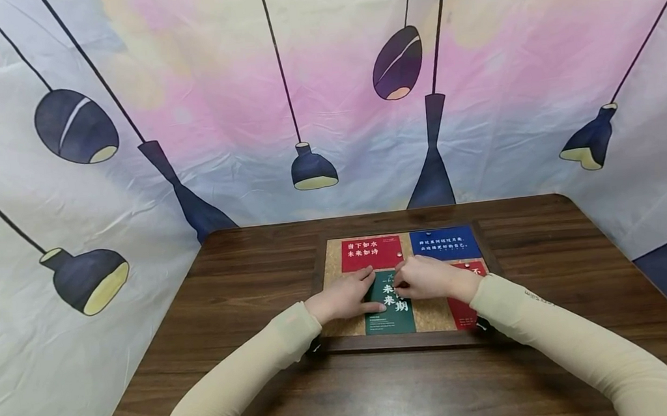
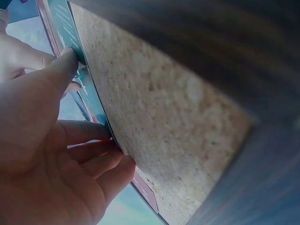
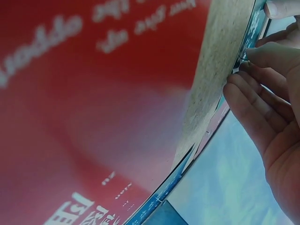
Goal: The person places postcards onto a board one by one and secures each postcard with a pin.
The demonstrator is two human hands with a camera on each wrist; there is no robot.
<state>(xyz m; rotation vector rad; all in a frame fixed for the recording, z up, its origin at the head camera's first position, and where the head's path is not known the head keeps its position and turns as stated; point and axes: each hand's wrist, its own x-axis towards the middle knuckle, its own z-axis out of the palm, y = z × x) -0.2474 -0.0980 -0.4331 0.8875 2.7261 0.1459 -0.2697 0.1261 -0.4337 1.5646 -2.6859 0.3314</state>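
Observation:
A green card [image 1: 391,321] with white characters lies upright on the cork board [image 1: 332,254]. My left hand [image 1: 343,297] rests over its left edge, thumb low and fingertips high; in the left wrist view the fingers [image 2: 117,176] touch the cork and the card's edge. From the right, my right hand [image 1: 427,277] is over the card's upper right part. Its thumb and fingers pinch a small thumbtack [image 3: 243,58], whose thin shaft shows at the card in the right wrist view; its head is mostly hidden by the fingertips.
A red card [image 1: 367,262] and a blue card [image 1: 448,241] are on the board's upper half, each with a small round tack. Another red card [image 1: 462,312] sits at lower right, partly behind my right forearm. Brown wooden table [image 1: 246,293] surrounds the framed board; a printed cloth [image 1: 232,111] hangs behind.

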